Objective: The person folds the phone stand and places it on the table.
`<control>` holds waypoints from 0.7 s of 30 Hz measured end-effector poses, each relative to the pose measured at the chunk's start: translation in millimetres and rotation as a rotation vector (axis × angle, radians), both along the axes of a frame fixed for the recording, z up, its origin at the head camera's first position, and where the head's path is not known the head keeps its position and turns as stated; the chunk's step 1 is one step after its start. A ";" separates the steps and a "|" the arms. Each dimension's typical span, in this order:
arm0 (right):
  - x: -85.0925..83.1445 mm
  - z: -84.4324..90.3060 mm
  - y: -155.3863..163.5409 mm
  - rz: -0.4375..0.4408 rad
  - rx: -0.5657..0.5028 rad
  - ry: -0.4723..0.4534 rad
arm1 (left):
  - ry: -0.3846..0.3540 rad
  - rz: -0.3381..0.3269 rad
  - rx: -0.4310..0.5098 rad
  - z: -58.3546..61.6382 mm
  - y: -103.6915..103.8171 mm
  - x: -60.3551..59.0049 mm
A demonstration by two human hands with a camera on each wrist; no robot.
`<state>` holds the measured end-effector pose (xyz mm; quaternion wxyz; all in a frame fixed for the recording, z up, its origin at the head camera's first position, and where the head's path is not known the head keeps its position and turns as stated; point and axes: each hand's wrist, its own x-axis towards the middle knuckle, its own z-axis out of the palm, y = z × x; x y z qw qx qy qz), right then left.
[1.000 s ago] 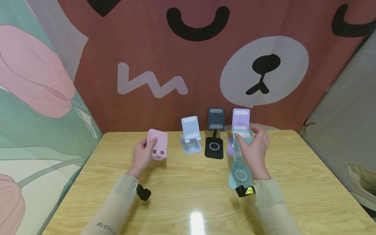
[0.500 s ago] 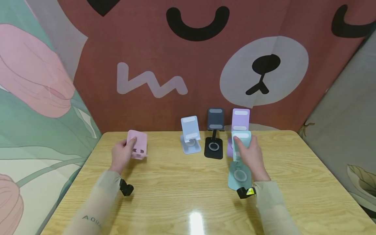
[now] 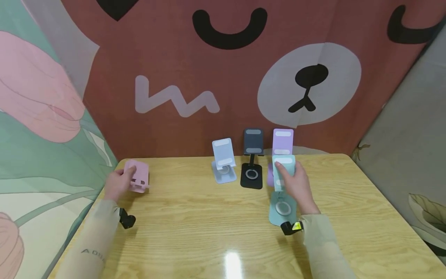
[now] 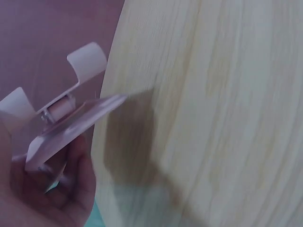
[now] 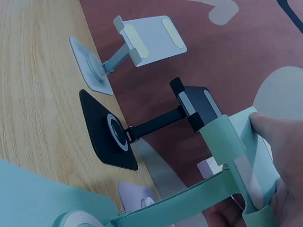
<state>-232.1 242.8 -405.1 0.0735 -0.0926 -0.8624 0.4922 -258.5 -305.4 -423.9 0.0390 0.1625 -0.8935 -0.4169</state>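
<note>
My left hand [image 3: 118, 184] pinches a pink folding phone stand [image 3: 141, 174] over the far left of the table, thumb on its face. In the left wrist view, the folded stand [image 4: 78, 127] shows its two curled hooks, and its shadow falls on the wood. My right hand [image 3: 300, 186] grips the upper plate of a teal phone stand [image 3: 283, 170], thumb on the front edge and fingers behind. That stand is unfolded, its ringed base toward me. The right wrist view shows its arm [image 5: 189, 194] stretching from base to plate.
Along the back of the wooden table [image 3: 195, 232] stand a light blue phone stand [image 3: 223, 153], a black one [image 3: 251, 174] and a purple one [image 3: 283, 139], partly hidden behind the teal stand. A printed bear cloth [image 3: 167, 131] hangs behind the table.
My left hand has carried the pink stand leftward, from beside the light blue stand to the table's far left corner. The right hand keeps its grip on the teal stand, which has barely moved.
</note>
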 end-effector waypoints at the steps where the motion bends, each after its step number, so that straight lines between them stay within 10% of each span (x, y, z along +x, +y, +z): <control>1: -0.7 -0.3 0.2 -0.001 -0.006 0.000 | -0.015 -0.014 0.006 -0.1 -5.6 0.5; 11: -3.2 -6.6 -1.2 -0.032 0.009 0.024 | -0.217 -0.145 0.005 3.8 -38.6 6.1; 21: -3.1 -6.9 -1.3 -0.035 0.002 0.025 | -0.176 -0.153 -0.083 9.1 -46.1 8.4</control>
